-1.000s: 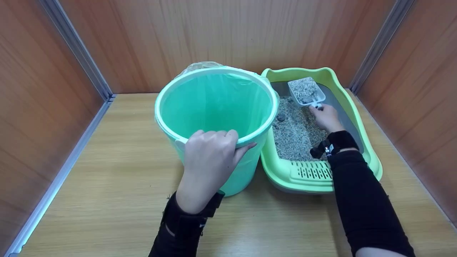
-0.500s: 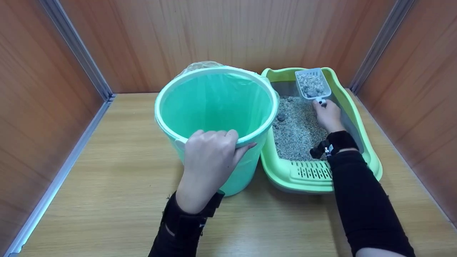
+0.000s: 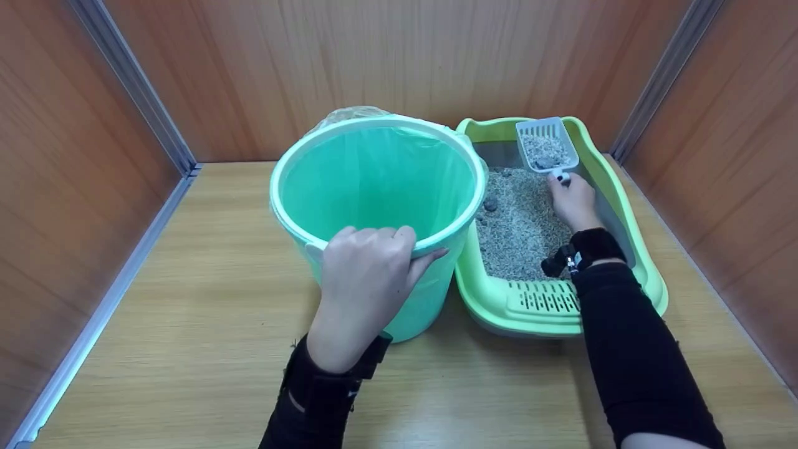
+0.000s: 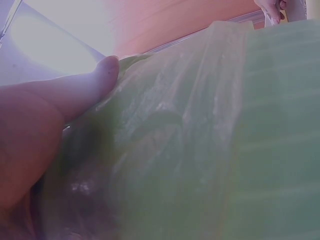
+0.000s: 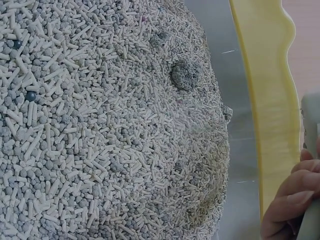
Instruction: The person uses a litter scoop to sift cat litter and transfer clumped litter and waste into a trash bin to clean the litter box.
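Note:
My left hand grips the near rim of a green trash can lined with a thin clear bag. Its fingers curl over into the can, while the thumb lies along the outside. My right hand holds a light-blue slotted litter scoop by its handle, raised over the far part of a green litter box. Grey litter lies in the scoop, and its slots show bare toward the far end. Pellet litter covers the box floor, with a dark round clump on top.
The can and box stand side by side on a wooden surface. Wood panels rise behind and at both sides. A perforated step forms the near end of the box.
The scoop has swung away from the can and toward the far rim of the box. Less litter lies in it, and more slots show. My left hand stays on the can's rim.

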Motion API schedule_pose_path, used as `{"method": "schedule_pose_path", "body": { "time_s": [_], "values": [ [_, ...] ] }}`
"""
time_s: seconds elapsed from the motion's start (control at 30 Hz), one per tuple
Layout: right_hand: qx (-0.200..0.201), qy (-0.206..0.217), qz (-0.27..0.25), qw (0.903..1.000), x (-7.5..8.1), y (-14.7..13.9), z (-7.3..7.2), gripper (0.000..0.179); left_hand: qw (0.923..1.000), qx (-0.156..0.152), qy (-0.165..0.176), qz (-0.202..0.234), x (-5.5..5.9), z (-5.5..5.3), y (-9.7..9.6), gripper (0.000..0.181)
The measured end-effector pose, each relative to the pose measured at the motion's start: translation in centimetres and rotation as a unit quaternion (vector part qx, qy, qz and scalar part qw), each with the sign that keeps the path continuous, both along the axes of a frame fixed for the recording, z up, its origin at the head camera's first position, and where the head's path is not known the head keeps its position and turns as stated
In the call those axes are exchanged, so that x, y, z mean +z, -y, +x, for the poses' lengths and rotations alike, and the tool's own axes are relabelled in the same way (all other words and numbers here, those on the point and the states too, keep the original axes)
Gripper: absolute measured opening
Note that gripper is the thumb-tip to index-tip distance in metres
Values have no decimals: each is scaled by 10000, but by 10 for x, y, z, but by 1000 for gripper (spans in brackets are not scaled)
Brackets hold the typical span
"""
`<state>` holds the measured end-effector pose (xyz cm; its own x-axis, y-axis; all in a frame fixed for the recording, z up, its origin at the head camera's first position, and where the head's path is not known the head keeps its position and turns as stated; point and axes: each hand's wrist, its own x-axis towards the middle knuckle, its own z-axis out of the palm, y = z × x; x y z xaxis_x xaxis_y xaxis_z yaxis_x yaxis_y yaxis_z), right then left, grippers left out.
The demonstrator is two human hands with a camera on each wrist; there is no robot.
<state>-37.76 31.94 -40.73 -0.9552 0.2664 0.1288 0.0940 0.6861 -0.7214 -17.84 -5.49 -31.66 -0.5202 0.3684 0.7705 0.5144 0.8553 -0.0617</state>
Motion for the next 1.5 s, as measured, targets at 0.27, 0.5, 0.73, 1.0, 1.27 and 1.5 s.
{"method": "schedule_pose_path", "body": {
  "time_s": [0.27,0.5,0.73,1.0,1.27,1.5],
  "values": [
    [117,217,570,9981,-5,0,2,33,10000,18,-5,-18,0,1,0,64],
    [117,966,1285,9869,-5,-1,9,38,10000,26,79,-47,1,1,0,63],
    [-85,820,1728,9815,-3,-1,10,37,9999,34,130,-58,1,1,0,63],
    [-82,568,1574,9859,-3,0,12,40,10000,-10,-46,22,0,0,-1,66],
    [185,795,716,9941,-5,1,5,42,10000,-26,-38,15,1,1,0,64],
    [514,1167,-390,9911,-1,0,5,38,10000,2,28,-35,1,1,0,64]
  ]
}}
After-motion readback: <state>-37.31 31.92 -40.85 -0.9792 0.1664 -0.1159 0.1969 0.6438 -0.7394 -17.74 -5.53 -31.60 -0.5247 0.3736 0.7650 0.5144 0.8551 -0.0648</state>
